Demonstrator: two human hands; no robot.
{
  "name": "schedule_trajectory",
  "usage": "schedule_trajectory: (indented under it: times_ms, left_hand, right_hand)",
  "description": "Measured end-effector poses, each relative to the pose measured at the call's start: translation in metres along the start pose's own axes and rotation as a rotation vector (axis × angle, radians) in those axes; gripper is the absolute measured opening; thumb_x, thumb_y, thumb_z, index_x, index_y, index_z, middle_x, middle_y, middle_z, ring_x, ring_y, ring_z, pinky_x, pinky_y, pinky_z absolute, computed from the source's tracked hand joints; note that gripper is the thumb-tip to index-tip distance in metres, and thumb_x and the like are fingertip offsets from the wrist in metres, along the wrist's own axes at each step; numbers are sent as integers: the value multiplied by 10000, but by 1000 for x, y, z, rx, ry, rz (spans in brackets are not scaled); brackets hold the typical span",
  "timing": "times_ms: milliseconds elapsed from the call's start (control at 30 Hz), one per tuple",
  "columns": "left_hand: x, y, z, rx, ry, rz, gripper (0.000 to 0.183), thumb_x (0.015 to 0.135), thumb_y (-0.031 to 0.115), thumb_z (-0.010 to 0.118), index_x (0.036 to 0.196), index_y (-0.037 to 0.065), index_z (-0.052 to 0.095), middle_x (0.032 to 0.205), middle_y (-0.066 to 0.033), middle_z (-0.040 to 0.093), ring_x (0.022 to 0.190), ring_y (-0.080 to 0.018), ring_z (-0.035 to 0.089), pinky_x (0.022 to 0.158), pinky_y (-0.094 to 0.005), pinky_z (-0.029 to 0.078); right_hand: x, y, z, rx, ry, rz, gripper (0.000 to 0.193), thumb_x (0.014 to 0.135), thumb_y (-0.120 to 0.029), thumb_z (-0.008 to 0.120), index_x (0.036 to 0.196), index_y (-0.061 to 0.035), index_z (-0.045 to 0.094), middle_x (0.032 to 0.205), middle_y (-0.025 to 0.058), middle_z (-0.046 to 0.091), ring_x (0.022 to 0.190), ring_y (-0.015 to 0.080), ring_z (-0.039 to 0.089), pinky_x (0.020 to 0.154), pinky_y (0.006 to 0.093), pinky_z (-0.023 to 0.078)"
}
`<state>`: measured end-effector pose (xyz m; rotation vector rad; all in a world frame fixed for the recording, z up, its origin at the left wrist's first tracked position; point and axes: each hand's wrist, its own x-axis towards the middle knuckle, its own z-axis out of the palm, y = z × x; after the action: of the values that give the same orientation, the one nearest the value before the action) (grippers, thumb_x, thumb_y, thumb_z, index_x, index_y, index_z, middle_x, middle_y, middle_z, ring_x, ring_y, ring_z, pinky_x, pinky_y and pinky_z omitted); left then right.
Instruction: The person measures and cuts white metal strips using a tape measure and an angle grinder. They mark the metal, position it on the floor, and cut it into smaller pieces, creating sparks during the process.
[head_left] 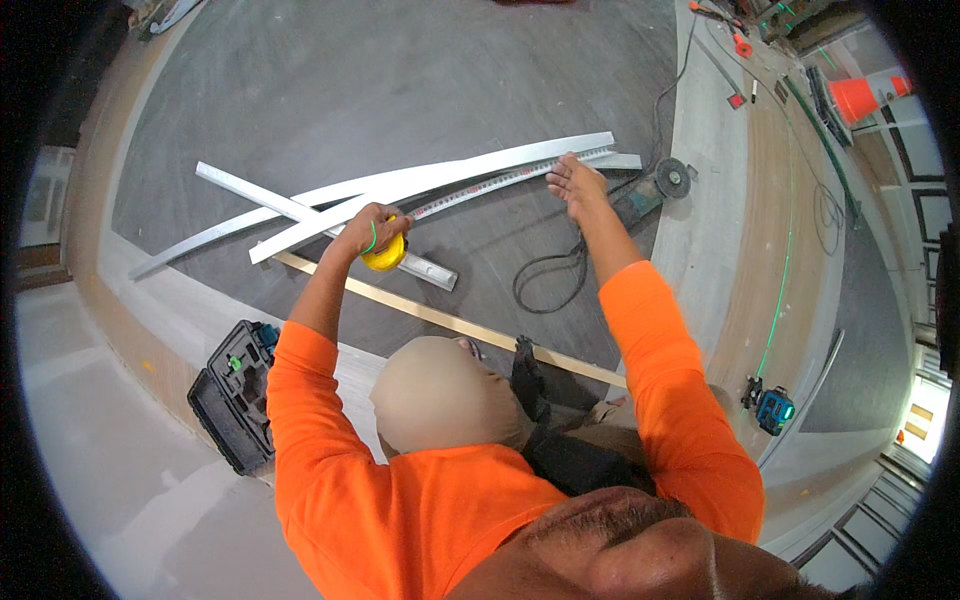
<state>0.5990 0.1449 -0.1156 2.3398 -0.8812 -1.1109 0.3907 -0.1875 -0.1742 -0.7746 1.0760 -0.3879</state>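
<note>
My left hand [371,229] is closed around a yellow tape measure [386,254]. Its white blade [480,190] is drawn out to the right along pale metal strips. My right hand [577,187] is over the blade near its far end, fingers slightly curled and apart, with no firm grip showing. One wide metal strip [350,212] lies under the blade, and a long thin one [180,247] runs out to the left. Crossing beneath them is a metal channel [428,270], its near end just beyond the tape measure's case.
An angle grinder [640,200] with its cord lies right of my right hand. A wooden strip [450,322] crosses the dark floor before my knees. An open black case [232,395] sits left; a laser level [773,408] casts a green line at right, below an orange cone [862,99].
</note>
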Motion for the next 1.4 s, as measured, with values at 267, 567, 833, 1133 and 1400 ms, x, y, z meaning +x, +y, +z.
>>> schedule_trajectory:
  times_ms: [267,567,833,1133,1400]
  left_hand:
    - [28,-19,-7,-65,-118,35,349,935,390,613,948,75,765,802,-94,717,729,-199,645,722,-352,523]
    - [59,-7,-2,-95,-132,13,412,870,427,633,985,54,763,873,-143,725,799,-261,665,771,-389,528]
    - [61,-13,-4,23,-63,75,401,881,458,656,892,75,774,780,-116,715,712,-235,649,698,-389,522]
    - [40,5,0,263,309,-48,669,884,568,641,1403,154,559,1180,-237,681,1103,-387,658,948,-463,516]
    - [32,0,-4,304,223,-173,662,929,570,563,1509,280,430,1259,-211,653,1160,-394,627,995,-484,497]
  right_hand:
    - [10,13,20,96,196,-50,426,944,-352,697,1154,-13,548,967,113,572,750,237,655,558,322,547]
    - [41,27,6,70,-7,-150,405,995,-334,624,1202,4,544,991,134,647,802,261,673,606,337,547]
    - [43,28,24,-9,191,-64,330,1000,-283,616,1159,-4,540,951,150,655,696,268,682,511,328,564]
    - [63,6,27,-88,154,-36,399,1006,-285,603,1186,49,479,939,194,655,613,288,686,446,340,555]
    - [64,-2,39,-471,199,99,476,1035,-497,439,1083,-30,519,729,79,549,519,229,597,421,358,494]
